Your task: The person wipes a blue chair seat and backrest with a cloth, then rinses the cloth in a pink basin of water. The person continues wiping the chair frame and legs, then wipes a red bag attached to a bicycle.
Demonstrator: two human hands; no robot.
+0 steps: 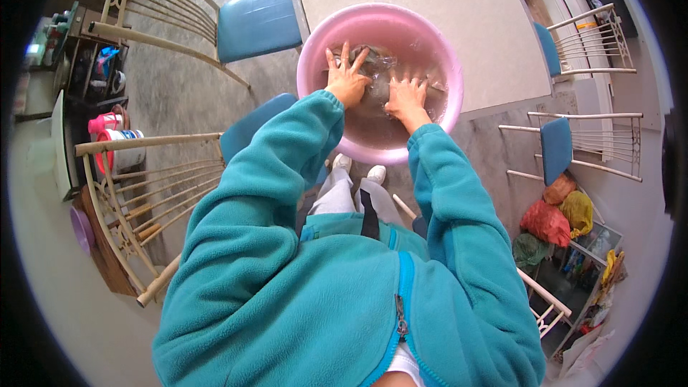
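Note:
A round pink plastic basin (456, 78) holds murky brownish water (376, 131) with small bubbles on it. Greyish wet cloth (376, 59) lies in the water, mostly below the surface. Spread flat over the cloth on the left side is my left hand (348, 79), fingers apart and gripping nothing. Further right, my right hand (407, 98) presses down with its fingers splayed and their tips under the water. What lies directly beneath both palms is hidden. Both hands are inside the basin's rim and do not touch each other.
The basin sits at the corner of a pale table (500, 48). Metal chairs with blue seats stand around it, one (258, 24) at the left and another (557, 150) at the right. Bagged items (545, 223) are piled at lower right. A white bucket (126, 153) stands on the left.

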